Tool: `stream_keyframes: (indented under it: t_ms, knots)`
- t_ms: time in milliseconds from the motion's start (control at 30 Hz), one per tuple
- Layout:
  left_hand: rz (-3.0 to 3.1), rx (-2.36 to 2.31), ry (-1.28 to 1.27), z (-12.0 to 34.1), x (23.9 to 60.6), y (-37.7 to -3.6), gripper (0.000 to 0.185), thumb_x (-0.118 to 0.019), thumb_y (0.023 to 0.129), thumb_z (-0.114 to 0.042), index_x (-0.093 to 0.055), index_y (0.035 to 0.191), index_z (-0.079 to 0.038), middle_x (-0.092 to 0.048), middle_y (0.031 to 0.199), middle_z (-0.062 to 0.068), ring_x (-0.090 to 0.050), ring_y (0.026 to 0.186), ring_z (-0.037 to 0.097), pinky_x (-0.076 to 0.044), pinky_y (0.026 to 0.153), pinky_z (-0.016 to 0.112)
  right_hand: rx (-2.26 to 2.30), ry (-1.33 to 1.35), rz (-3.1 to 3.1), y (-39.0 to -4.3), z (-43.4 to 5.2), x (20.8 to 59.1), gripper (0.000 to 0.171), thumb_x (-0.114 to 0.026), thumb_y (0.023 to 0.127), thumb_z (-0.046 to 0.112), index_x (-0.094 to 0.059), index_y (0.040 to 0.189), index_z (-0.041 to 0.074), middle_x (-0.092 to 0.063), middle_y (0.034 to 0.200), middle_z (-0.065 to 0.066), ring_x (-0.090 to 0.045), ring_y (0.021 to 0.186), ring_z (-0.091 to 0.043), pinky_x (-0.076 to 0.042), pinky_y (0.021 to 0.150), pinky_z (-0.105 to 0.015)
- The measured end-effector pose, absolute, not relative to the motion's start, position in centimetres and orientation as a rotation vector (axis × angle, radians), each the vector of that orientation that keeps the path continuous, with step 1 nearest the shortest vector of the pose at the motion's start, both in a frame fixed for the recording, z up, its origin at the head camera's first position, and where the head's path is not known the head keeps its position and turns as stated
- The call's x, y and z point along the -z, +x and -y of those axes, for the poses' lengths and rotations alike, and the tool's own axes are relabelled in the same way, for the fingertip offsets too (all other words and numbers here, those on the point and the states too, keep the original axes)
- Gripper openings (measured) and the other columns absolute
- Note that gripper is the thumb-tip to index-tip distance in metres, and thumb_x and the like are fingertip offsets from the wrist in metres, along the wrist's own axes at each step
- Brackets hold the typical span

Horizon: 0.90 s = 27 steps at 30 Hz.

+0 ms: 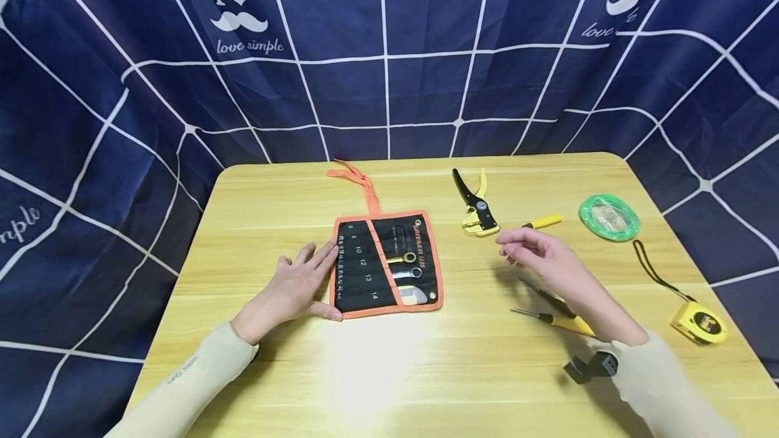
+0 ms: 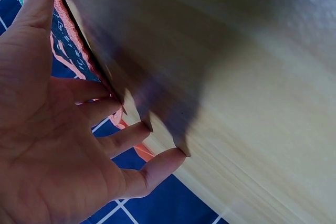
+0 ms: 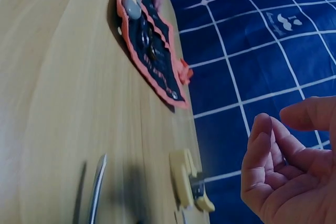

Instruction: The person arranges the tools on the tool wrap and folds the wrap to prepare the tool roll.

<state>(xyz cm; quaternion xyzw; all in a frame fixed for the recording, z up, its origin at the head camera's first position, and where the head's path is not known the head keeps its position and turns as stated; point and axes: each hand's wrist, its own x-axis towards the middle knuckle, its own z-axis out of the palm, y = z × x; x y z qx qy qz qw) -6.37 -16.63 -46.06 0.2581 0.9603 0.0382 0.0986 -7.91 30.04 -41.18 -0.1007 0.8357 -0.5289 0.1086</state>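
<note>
A black tool pouch (image 1: 365,282) with orange trim lies flat on the table, its orange ties stretched toward the back. Two ratchet wrenches (image 1: 409,273) and a grey-and-cream rounded tool (image 1: 414,295) stick out of its pockets. My left hand (image 1: 299,284) rests on the pouch's left edge, fingers spread and thumb near the lower corner. Over the table to the right of the pouch hovers my right hand (image 1: 544,259), fingers loosely bent and holding nothing. Just beyond its fingertips are yellow-and-black wire strippers (image 1: 477,205); beneath its wrist lies a yellow-handled screwdriver (image 1: 548,318).
Behind the right hand lies another yellow-handled tool (image 1: 546,221), partly hidden. A green wire coil (image 1: 609,217) and a yellow tape measure (image 1: 698,322) with a black strap sit at the right. Dark blue gridded cloth (image 1: 341,93) hangs around the wooden table (image 1: 268,201).
</note>
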Motion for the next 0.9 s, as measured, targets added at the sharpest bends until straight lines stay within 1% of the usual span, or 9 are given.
stream_keyframes:
  t_ms: [200,367,467,600,833,900]
  knots:
    - [-2.849,-0.117,0.770,16.6,46.2,-6.4,0.130,-0.079,0.077,-0.079,-0.035,0.168,0.004,-0.031,0.176,0.018,-0.039,0.151,0.052,-0.044,0.095,0.079,1.537,-0.238,-2.512,-6.6,-32.3,41.5,0.033,-0.062,0.113,0.017,-0.066,0.137,-0.007,-0.076,0.114,0.002,-0.072,0.102,-0.010,-0.057,0.086,-0.023]
    - [-2.848,-0.118,0.778,16.6,46.3,-6.5,0.130,-0.078,0.078,-0.079,-0.035,0.168,0.004,-0.031,0.176,0.019,-0.039,0.151,0.052,-0.044,0.095,0.079,1.569,-0.227,-2.531,-5.3,-34.1,42.1,0.029,-0.061,0.113,0.011,-0.067,0.133,-0.008,-0.075,0.112,0.009,-0.072,0.100,-0.009,-0.057,0.084,-0.022]
    - [-2.848,-0.119,0.785,16.7,46.4,-6.4,0.129,-0.079,0.078,-0.079,-0.035,0.168,0.004,-0.032,0.175,0.019,-0.039,0.151,0.052,-0.045,0.094,0.078,1.605,-0.238,-2.524,-4.6,-35.2,42.4,0.024,-0.060,0.113,0.007,-0.069,0.131,-0.006,-0.075,0.111,0.009,-0.072,0.099,-0.009,-0.058,0.083,-0.022]
    - [-2.840,-0.124,0.781,16.7,46.4,-6.4,0.129,-0.079,0.078,-0.078,-0.035,0.168,0.004,-0.031,0.176,0.020,-0.038,0.151,0.053,-0.044,0.094,0.077,1.607,-0.235,-2.519,-3.8,-36.8,42.7,0.023,-0.060,0.112,0.007,-0.071,0.131,0.000,-0.075,0.113,0.008,-0.072,0.100,-0.008,-0.057,0.083,-0.022]
    - [-2.834,-0.147,0.777,16.7,46.4,-6.4,0.130,-0.080,0.078,-0.077,-0.033,0.169,0.003,-0.029,0.176,0.019,-0.037,0.152,0.053,-0.043,0.095,0.078,1.514,-0.189,-2.537,-2.3,-39.8,43.2,0.023,-0.063,0.111,0.006,-0.071,0.132,0.000,-0.077,0.118,0.008,-0.069,0.104,-0.005,-0.053,0.085,-0.018]
    - [-2.838,-0.153,0.782,16.7,46.4,-6.4,0.130,-0.080,0.078,-0.077,-0.034,0.168,0.004,-0.030,0.176,0.019,-0.038,0.151,0.053,-0.043,0.094,0.078,1.498,-0.149,-2.540,-1.7,-40.6,43.4,0.023,-0.063,0.111,0.008,-0.071,0.132,0.002,-0.076,0.120,0.009,-0.068,0.104,-0.004,-0.052,0.085,-0.018]
